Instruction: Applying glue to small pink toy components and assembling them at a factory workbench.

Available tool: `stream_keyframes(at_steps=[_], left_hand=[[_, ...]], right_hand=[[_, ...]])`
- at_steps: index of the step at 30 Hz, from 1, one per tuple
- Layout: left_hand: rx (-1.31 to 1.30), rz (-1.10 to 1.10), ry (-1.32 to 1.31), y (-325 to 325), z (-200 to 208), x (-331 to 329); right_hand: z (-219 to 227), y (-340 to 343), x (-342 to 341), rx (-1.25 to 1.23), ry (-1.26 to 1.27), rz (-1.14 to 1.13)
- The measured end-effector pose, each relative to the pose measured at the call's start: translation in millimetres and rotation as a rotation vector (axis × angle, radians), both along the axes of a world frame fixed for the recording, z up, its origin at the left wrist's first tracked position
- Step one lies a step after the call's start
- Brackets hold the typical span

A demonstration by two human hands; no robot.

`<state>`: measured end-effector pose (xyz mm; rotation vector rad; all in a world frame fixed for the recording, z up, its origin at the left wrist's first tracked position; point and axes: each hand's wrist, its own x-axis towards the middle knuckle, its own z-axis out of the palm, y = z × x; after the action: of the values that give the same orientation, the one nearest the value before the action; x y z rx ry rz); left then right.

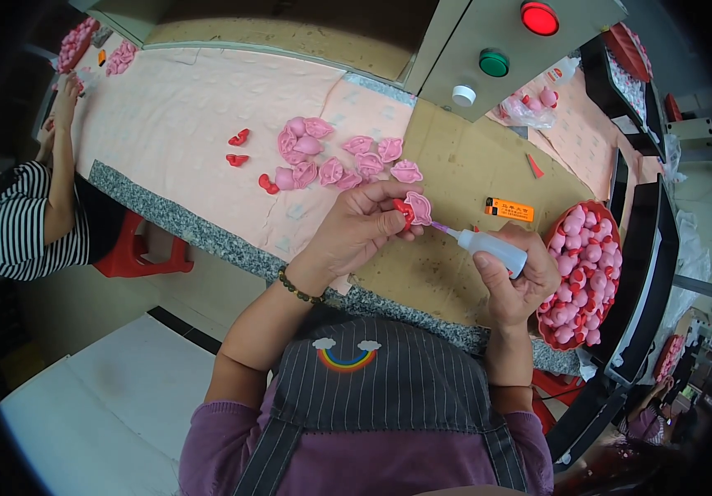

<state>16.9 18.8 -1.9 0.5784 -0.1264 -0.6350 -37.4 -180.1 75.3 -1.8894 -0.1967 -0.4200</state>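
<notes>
Here left hand (pixel 361 227) fingers pinched shut on a pink part (pixel 417 207) with a red bit, just above the cardboard (pixel 455 165). Right hand (pixel 514 281) wrapped tight around a glue bottle (pixel 492 250), nozzle touching the part. Pile of pink parts (pixel 335 157) left of the cardboard on the surface (pixel 190 99); red basket (pixel 581 273) of parts right; orange lighter (pixel 509 209) on it.

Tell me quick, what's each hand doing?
Left hand: closed, holding a pink toy piece.
Right hand: closed around a small white squeeze bottle.
</notes>
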Motion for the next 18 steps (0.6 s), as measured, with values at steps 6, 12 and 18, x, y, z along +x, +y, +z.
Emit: stream_keyframes(at_steps=[6, 12, 18], left_hand=[[0.075, -0.031, -0.105, -1.5, 2.5, -0.6], [0.104, -0.049, -0.123, -1.7, 1.8, -0.7], [0.120, -0.050, -0.116, -2.6, 3.2, -0.1]], right_hand=[[-3.1, 2.5, 0.2, 0.057, -0.033, -0.015], [-2.6, 3.5, -1.0, 0.037, 0.033, -0.002], [-3.0, 3.8, -0.1, -0.001, 0.035, -0.005]])
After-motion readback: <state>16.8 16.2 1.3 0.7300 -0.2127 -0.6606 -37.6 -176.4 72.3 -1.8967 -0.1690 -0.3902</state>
